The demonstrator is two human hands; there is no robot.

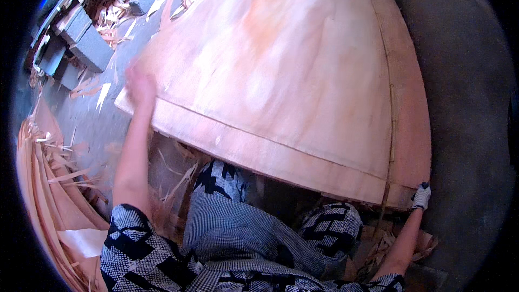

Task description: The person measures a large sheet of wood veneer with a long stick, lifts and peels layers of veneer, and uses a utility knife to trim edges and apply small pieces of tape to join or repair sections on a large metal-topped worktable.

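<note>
A large pale-pink wood veneer panel (303,75) stretches out from above my knees, its surface streaked with grain and an orange patch. A line runs parallel to its near edge, and another runs down its right side. My left hand (140,84) is at the panel's left corner, smeared by motion, so its fingers cannot be made out. At the near right corner, my right hand (421,197) wears a white glove with dark fingertips and is closed around the panel's edge. The panel hides whatever lies beneath it.
Grey blocks (92,46) stand at the far left among wood shavings (111,16). A pile of bent veneer sheets (51,184) lies at the near left. More scraps (381,246) lie beside my right forearm. Grey floor (459,103) runs along the right.
</note>
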